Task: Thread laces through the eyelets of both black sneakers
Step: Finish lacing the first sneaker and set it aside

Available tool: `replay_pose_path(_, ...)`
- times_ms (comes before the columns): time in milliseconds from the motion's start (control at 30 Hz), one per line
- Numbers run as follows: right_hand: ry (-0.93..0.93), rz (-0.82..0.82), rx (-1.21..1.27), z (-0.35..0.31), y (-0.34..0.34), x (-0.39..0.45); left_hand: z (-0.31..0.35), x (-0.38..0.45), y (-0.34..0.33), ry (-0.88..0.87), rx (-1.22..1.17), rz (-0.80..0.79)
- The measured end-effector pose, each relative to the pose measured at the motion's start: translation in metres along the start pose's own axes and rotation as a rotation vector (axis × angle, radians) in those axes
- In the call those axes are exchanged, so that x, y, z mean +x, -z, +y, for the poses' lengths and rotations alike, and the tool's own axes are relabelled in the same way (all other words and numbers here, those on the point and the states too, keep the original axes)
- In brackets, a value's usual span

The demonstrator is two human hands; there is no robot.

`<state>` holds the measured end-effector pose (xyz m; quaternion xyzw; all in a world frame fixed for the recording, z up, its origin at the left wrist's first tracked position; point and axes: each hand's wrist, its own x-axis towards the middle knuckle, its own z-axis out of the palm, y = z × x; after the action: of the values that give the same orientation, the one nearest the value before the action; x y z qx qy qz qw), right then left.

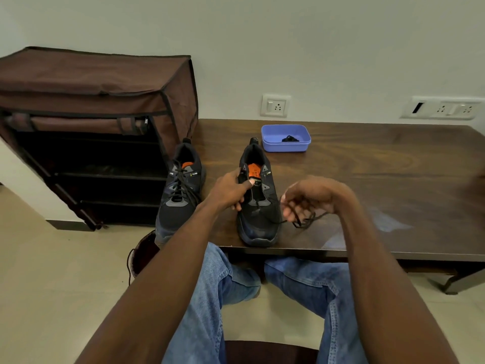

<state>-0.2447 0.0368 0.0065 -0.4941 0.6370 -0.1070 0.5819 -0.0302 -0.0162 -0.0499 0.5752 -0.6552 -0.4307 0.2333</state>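
Note:
Two black sneakers stand on the dark wooden table [367, 164], toes toward me. The left sneaker [181, 190] has a black lace crossed through its eyelets. The right sneaker [258, 203] shows an orange tongue label and a lace only at its lowest eyelets. My left hand [231, 191] grips the right sneaker's left side, thumb on the tongue. My right hand [309, 198] hovers just right of that sneaker, fingers curled around the loose black lace [304, 223], which trails onto the table.
A blue plastic tray [286, 137] holding a small black bundle sits behind the right sneaker. A brown fabric shoe rack [91, 132] stands on the floor at the left. Wall sockets [275, 105] are behind. My jeans-clad knees [301, 285] are under the table edge.

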Motion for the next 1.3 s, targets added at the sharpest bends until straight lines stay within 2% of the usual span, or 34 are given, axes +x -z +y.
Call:
replay_pose_path(33,-0.02,-0.11,-0.035,0.001,0.001,-0.009,0.001,0.0,0.001,-0.017,0.013,0.021)
replay_pose_path(67,-0.028,-0.138,-0.054,0.004,0.003,-0.011,0.001,0.0,0.0,-0.037,0.023,0.05)
replay_pose_path(100,-0.023,-0.079,-0.067,0.006,0.001,-0.009,0.002,0.001,0.0,-0.058,0.022,0.091)
replay_pose_path(200,0.027,0.448,-0.235,0.013,0.002,0.02,0.004,0.003,-0.003,-0.184,0.067,0.226)
replay_pose_path(267,0.079,0.662,-0.246,0.015,-0.003,0.035,0.002,0.005,-0.006,-0.275,0.151,0.234)
replay_pose_path(367,0.18,0.664,-0.066,0.01,-0.015,0.048,0.002,0.005,-0.01,-0.241,0.284,0.042)
replay_pose_path(433,0.214,0.619,-0.094,0.004,-0.025,0.052,0.002,0.003,-0.012,-0.18,0.398,-0.083)
replay_pose_path(500,0.219,0.576,-0.137,0.002,-0.032,0.058,0.004,0.002,-0.012,-0.157,0.421,-0.138)
replay_pose_path(700,0.257,0.622,-0.138,0.005,-0.034,0.07,0.008,0.001,-0.007,-0.148,0.233,-0.16)
replay_pose_path(800,0.266,0.652,-0.111,0.005,-0.035,0.072,0.0,0.007,-0.003,-0.13,0.001,-0.141)
replay_pose_path(833,0.272,0.654,-0.091,0.005,-0.035,0.072,0.0,0.008,-0.002,-0.115,-0.087,-0.113)
replay_pose_path(900,0.276,0.651,-0.051,0.005,-0.035,0.071,0.003,0.005,0.003,-0.079,-0.246,0.051)
replay_pose_path(967,0.268,0.649,-0.019,0.006,-0.033,0.072,0.003,0.006,0.011,-0.044,-0.372,0.325)
replay_pose_path(1067,0.252,0.655,-0.007,0.006,-0.03,0.072,-0.008,0.015,0.029,-0.021,-0.428,0.867)
replay_pose_path(1133,0.236,0.649,-0.011,0.006,-0.031,0.072,-0.015,0.018,0.036,0.064,-0.495,1.089)
replay_pose_path(1200,0.226,0.661,-0.038,0.006,-0.032,0.07,-0.015,0.013,0.037,0.139,-0.466,1.118)
replay_pose_path(1233,0.224,0.668,-0.047,0.006,-0.033,0.07,-0.013,0.01,0.036,0.121,-0.417,1.059)
replay_pose_path(1300,0.229,0.663,-0.046,0.006,-0.033,0.069,-0.008,0.004,0.029,-0.007,-0.345,0.811)
